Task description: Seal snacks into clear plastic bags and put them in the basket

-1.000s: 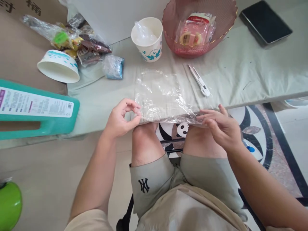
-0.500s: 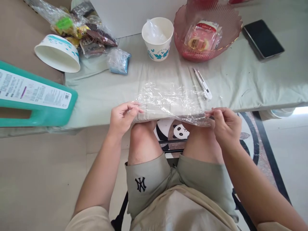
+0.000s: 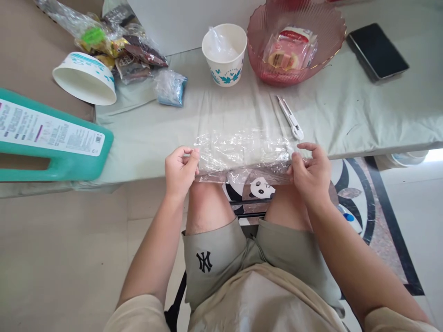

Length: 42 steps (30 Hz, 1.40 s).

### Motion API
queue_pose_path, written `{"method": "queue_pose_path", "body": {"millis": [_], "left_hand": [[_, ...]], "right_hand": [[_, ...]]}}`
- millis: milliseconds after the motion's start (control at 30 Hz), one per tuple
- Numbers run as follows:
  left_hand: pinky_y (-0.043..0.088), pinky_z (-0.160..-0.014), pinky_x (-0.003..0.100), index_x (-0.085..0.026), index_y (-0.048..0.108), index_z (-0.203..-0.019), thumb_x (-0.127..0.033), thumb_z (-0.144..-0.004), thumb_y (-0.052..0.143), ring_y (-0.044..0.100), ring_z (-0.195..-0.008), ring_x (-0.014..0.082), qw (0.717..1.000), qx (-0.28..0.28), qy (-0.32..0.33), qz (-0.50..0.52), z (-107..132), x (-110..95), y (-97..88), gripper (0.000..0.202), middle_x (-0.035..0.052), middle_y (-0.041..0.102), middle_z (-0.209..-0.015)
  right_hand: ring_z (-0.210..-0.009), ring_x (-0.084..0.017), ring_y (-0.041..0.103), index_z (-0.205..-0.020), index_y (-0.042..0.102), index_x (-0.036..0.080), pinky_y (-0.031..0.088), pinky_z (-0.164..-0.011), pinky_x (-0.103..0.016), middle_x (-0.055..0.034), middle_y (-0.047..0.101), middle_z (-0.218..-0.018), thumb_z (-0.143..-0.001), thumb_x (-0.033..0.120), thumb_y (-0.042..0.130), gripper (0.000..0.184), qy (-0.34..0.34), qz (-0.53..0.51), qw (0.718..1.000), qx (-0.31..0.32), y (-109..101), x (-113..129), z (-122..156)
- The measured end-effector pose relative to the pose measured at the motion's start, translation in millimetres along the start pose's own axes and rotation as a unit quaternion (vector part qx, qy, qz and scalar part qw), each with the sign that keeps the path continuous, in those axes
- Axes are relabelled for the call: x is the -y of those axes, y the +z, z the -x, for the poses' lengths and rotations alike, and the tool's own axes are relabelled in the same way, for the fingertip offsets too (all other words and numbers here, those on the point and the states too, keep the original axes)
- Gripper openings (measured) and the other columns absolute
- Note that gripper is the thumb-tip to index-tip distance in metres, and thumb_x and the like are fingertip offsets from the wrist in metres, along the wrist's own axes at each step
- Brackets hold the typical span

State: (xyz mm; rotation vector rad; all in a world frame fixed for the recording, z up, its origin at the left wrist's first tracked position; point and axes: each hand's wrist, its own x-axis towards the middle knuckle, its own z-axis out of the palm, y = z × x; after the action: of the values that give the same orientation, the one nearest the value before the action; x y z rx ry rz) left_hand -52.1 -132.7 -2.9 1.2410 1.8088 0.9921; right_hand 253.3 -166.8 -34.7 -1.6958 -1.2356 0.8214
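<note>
A sheet of crinkled clear plastic film [image 3: 238, 154] stretches between my hands at the table's front edge, above my knees. My left hand [image 3: 180, 171] is closed, pinching the film's left end between thumb and fingers. At the other end my right hand [image 3: 313, 175] grips the film near the thumb, its index finger reaching out over the plastic. Whether the film is one layer or a bag, I cannot tell. Just beyond the film's right side lies a white utility knife [image 3: 290, 119], touched by neither hand.
Behind stand a paper cup [image 3: 226, 74] with clear plastic inside and a pink ribbed bowl [image 3: 258, 69] holding packaged items. A phone [image 3: 379, 50] lies right. Leftward are a wrapped blue packet [image 3: 173, 90], a tipped paper bowl [image 3: 83, 83], bagged snacks [image 3: 138, 55] and a green container [image 3: 79, 167].
My right hand has moved left, closer to my left hand, and its index finger has straightened. The film is less wide and sits slightly lower.
</note>
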Motion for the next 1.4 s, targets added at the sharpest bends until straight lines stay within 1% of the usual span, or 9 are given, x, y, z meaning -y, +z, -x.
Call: {"method": "queue_pose_path", "body": {"millis": [267,433,567,833,900,1000,1200,1300,1400], "left_hand": [[0.043,-0.061,0.031,-0.024,0.06,-0.078,-0.032,-0.079,0.07,0.05,-0.053,0.014,0.977,-0.074,0.038,-0.194,-1,7,-7.0,0.014,-0.0047,0.056,-0.056],[0.048,-0.103,0.053,-0.027,0.062,-0.115,-0.027,-0.073,0.079,0.062,-0.116,0.0336,0.956,-0.071,0.128,-0.255,-9,16,-4.9,0.045,0.0106,0.072,-0.119],[0.049,-0.105,0.053,-0.027,0.059,-0.122,-0.019,-0.074,0.075,0.065,-0.109,0.0303,0.967,0.0,0.129,-0.219,-17,9,1.1,0.051,0.0069,0.073,-0.102],[0.063,-0.082,0.035,-0.027,0.057,-0.111,-0.019,-0.075,0.064,0.065,-0.075,0.0134,0.967,0.211,0.141,0.018,-3,-26,-1.4,0.038,-0.0042,0.054,-0.079],[0.063,-0.076,0.035,-0.027,0.058,-0.108,-0.022,-0.073,0.067,0.064,-0.071,0.0135,0.961,0.231,0.148,0.034,5,-36,-7.1,0.036,-0.0045,0.053,-0.077],[0.061,-0.069,0.033,-0.027,0.059,-0.103,-0.023,-0.072,0.073,0.065,-0.069,0.0138,0.966,0.209,0.146,0.036,4,-43,-18.5,0.034,-0.0037,0.055,-0.076],[0.053,-0.061,0.021,-0.023,0.059,-0.088,-0.036,-0.062,0.091,0.062,-0.065,0.0075,0.955,-0.033,0.033,0.293,-24,-13,-25.5,0.043,-0.005,0.061,-0.077],[0.061,-0.079,0.029,-0.019,0.067,-0.095,-0.074,-0.07,0.075,0.074,-0.093,0.0194,0.911,0.107,-0.087,0.39,-3,2,-2.9,0.06,0.0072,0.075,-0.098],[0.061,-0.092,0.036,-0.018,0.068,-0.116,-0.069,-0.064,0.085,0.073,-0.115,0.0281,0.883,0.269,-0.138,0.358,26,6,27.8,0.075,0.0143,0.076,-0.121]], "right_hand": [[-0.049,-0.018,0.061,-0.13,0.056,0.025,0.044,-0.052,-0.032,0.007,0.062,-0.057,-0.09,0.041,0.068,0.044,-0.061,0.144,0.987,-0.034,1,-20,-1],[-0.067,-0.02,0.06,-0.13,0.053,0.025,0.049,-0.065,-0.037,0.0019,0.061,-0.078,-0.082,0.036,0.073,0.053,-0.127,0.224,0.962,-0.091,-1,-16,-1],[-0.086,-0.027,0.059,-0.124,0.057,0.024,0.054,-0.077,-0.046,-0.0065,0.057,-0.089,-0.083,0.03,0.069,0.044,-0.209,0.249,0.937,-0.128,-4,0,2],[-0.132,-0.035,0.058,-0.141,0.051,0.022,0.051,-0.108,-0.051,-0.0163,0.059,-0.141,-0.077,0.039,0.078,0.071,-0.353,0.161,0.903,0.185,26,63,-38],[-0.124,-0.033,0.063,-0.143,0.052,0.021,0.054,-0.102,-0.046,-0.0142,0.065,-0.136,-0.072,0.041,0.083,0.08,-0.328,0.15,0.882,0.304,41,78,-50],[-0.084,-0.021,0.069,-0.115,0.069,0.019,0.054,-0.078,-0.034,-0.0046,0.075,-0.093,-0.08,0.037,0.076,0.04,-0.25,0.161,0.848,0.439,56,91,-57],[-0.042,-0.007,0.043,-0.069,0.059,0.019,0.032,-0.045,-0.024,0.0054,0.051,-0.049,-0.093,0.033,0.06,0.028,-0.076,0.039,0.906,0.414,51,86,-36],[-0.04,-0.007,0.047,-0.072,0.055,0.02,0.032,-0.041,-0.023,0.0037,0.057,-0.052,-0.092,0.041,0.063,0.03,0.038,-0.074,0.933,0.351,48,74,-17],[-0.045,-0.009,0.056,-0.079,0.058,0.02,0.04,-0.043,-0.022,0.0028,0.061,-0.057,-0.089,0.046,0.066,0.029,0.091,-0.157,0.942,0.282,46,64,0]]}}
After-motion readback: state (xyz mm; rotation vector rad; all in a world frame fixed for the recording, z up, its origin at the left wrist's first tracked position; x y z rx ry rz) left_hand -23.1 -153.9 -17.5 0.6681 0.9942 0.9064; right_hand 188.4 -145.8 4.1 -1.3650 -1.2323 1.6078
